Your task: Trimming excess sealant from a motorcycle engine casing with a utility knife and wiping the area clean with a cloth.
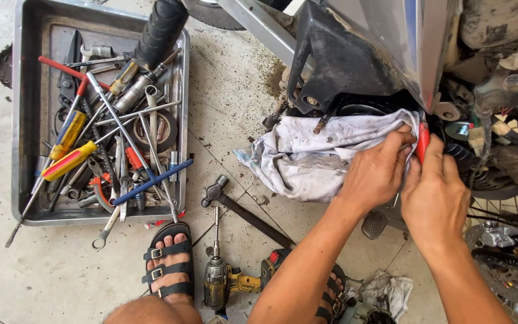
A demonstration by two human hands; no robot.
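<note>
Right of centre in the frame, the left hand [374, 174] presses and bunches a dirty white rag [313, 153] against the underside of a motorbike [355, 54]. Just beside it, the right hand [434, 195] has its fingers closed around a red-handled tool [422, 141]. On the floor lie a hammer [244, 210] and a yellow drill [226, 282], with a metal tray [22, 120] of tools at upper left.

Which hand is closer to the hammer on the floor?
Left. The left hand presses the white rag, just right of the hammer; the right hand, holding a red-handled tool, is farther right.
</note>
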